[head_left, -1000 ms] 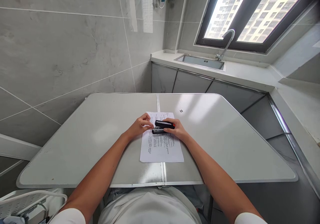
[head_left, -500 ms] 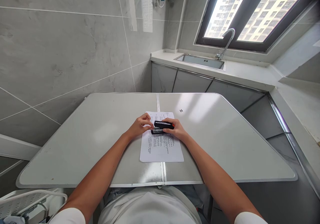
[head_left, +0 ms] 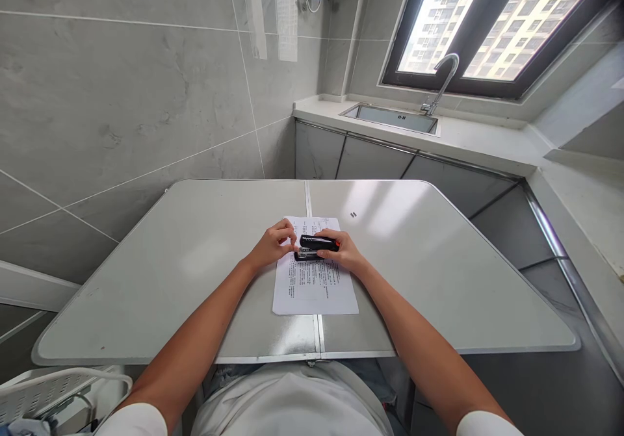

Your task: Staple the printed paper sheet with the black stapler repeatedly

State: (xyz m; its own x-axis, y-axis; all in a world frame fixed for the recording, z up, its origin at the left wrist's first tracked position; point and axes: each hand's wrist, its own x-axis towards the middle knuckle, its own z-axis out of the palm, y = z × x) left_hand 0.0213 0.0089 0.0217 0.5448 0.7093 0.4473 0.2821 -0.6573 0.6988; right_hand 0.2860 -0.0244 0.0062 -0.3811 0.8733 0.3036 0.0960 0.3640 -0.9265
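Note:
A black stapler [head_left: 319, 243] lies across the upper part of a printed sheet of paper [head_left: 316, 296], its jaws parted toward the left. My right hand [head_left: 345, 251] is closed round the stapler's right end, thumb low and fingers on top. At the stapler's left, parted end, my left hand [head_left: 275, 244] has its thumb and fingers pinched together; anything between the fingertips is too small to make out. Beyond the paper, a few tiny dark staple strips [head_left: 353, 214] rest on the table.
The light folding table [head_left: 463, 280] has a metal seam down its middle. A white plastic basket [head_left: 58, 387] stands low at the left. Past the table are a counter with a sink [head_left: 390, 117], a tap [head_left: 442, 85] and a window.
My left fingers have shifted slightly, drawing back a little to the left from the stapler's end. The right hand and the stapler stay almost where they were.

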